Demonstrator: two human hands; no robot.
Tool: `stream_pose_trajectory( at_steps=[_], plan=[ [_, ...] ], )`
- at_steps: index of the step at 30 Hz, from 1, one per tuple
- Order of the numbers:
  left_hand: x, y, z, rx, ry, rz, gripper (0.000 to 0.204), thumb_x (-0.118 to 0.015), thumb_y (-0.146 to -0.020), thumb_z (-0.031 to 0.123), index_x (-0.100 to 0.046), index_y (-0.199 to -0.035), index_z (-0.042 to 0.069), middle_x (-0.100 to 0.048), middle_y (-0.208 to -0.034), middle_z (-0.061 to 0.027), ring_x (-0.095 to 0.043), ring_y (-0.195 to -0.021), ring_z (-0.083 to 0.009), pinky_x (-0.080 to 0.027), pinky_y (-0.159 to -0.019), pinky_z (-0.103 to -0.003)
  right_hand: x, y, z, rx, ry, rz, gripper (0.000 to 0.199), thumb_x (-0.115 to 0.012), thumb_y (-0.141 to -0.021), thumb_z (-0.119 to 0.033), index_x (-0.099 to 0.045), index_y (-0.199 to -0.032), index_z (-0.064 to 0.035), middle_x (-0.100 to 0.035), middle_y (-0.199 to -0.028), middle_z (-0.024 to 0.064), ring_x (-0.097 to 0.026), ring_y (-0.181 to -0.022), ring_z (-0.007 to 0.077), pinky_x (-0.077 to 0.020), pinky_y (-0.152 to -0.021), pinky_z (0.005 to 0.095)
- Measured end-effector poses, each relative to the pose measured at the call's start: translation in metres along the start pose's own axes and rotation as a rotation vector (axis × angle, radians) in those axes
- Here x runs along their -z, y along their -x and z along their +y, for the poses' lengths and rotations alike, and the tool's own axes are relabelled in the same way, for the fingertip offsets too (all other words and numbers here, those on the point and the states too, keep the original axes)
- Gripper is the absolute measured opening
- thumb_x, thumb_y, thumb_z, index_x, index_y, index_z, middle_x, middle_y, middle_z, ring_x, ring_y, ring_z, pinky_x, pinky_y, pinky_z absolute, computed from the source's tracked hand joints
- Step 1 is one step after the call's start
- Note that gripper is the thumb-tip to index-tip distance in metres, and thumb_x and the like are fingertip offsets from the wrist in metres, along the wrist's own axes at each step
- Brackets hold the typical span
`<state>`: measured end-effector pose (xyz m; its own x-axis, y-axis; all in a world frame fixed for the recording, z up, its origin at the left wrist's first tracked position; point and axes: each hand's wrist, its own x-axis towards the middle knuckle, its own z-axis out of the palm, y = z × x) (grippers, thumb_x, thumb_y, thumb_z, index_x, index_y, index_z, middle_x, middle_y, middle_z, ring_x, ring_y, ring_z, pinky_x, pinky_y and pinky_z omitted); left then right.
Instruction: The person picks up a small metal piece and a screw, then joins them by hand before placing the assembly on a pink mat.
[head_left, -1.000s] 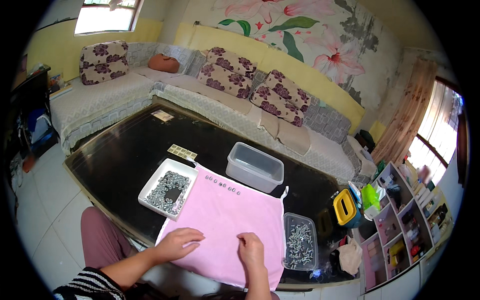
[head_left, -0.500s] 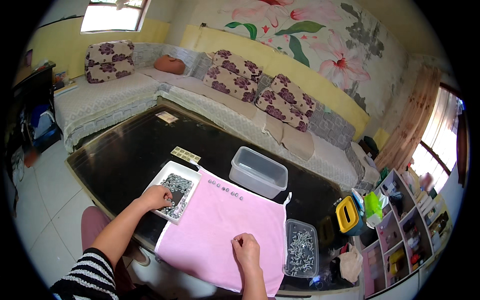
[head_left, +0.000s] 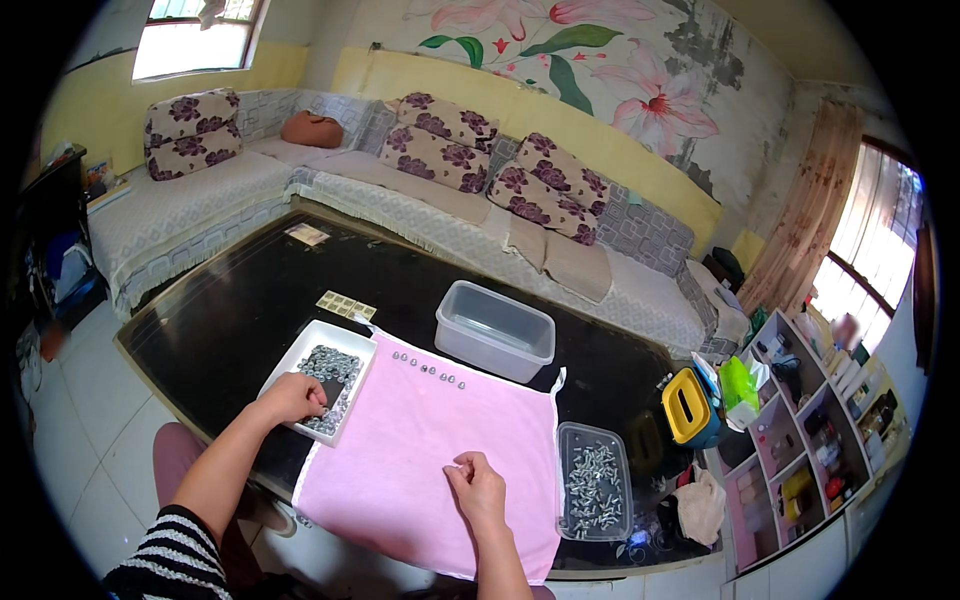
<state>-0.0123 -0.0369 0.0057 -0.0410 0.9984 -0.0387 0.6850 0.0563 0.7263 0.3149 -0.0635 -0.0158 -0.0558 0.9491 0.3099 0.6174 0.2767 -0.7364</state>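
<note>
My left hand reaches into a white rectangular tray of small shiny metal nuts. Its fingers are closed and bent down among them; whatever they pinch is hidden. Over the pink cloth, my right hand hovers low or rests, which I cannot tell. Its thumb and forefinger are apart, with nothing visible between them. Near the cloth's far edge, several small metal pieces like the nuts lie in a slanting row. Right of the cloth, a clear plastic tray holds many metal screws.
Beyond the cloth, a translucent plastic box stands on the black table. A gold patterned card lies behind the white tray. A yellow-lidded container and beige cloth sit at the right, by a shelf unit.
My right thumb and forefinger have parted from a pinch. My left hand stays in the white tray. The whole view has shifted slightly.
</note>
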Motion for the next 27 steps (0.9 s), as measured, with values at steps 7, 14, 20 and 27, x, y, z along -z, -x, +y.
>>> stream_pose_trajectory(
  at_steps=[7,14,20,27],
  plan=[
    [-0.002,0.019,0.046,-0.027,0.596,0.191,0.010,-0.067,-0.071,0.004,-0.063,-0.080,-0.001,-0.063,-0.069,-0.0050,-0.058,-0.064,-0.0080,-0.047,-0.058,-0.020,-0.001,0.001,0.004,-0.105,-0.148,-0.038,0.019,-0.070,-0.071,-0.016,-0.058,-0.077,-0.0023,-0.055,-0.059,0.0035,-0.052,-0.053,0.0109,-0.0440,-0.053,0.0247],
    [-0.091,0.007,0.089,-0.093,0.842,-0.217,0.015,-0.065,-0.074,0.001,-0.061,-0.087,-0.004,-0.064,-0.082,-0.0111,-0.062,-0.073,-0.0138,-0.050,-0.067,-0.024,-0.009,0.001,0.002,-0.188,-0.328,-0.115,0.011,-0.067,-0.074,-0.007,-0.060,-0.078,0.0006,-0.058,-0.065,0.0002,-0.052,-0.060,0.0050,-0.0439,-0.056,0.0190],
    [-0.162,-0.001,0.088,-0.194,0.798,-0.253,0.015,-0.061,-0.077,0.001,-0.062,-0.091,-0.004,-0.064,-0.085,-0.0103,-0.060,-0.078,-0.0127,-0.050,-0.070,-0.024,-0.010,0.003,-0.004,-0.005,-0.266,0.068,0.013,-0.066,-0.076,-0.009,-0.058,-0.081,0.0006,-0.061,-0.067,0.0037,-0.055,-0.060,0.0068,-0.0457,-0.057,0.0211],
    [-0.159,0.000,0.084,-0.173,0.926,-0.281,0.015,-0.060,-0.078,0.000,-0.062,-0.093,-0.004,-0.064,-0.087,-0.0096,-0.060,-0.081,-0.0125,-0.049,-0.072,-0.024,-0.013,0.006,0.002,-0.004,-0.205,0.011,0.013,-0.065,-0.077,-0.009,-0.055,-0.079,-0.0001,-0.060,-0.067,0.0049,-0.056,-0.060,0.0092,-0.0467,-0.057,0.0217]
  ],
)
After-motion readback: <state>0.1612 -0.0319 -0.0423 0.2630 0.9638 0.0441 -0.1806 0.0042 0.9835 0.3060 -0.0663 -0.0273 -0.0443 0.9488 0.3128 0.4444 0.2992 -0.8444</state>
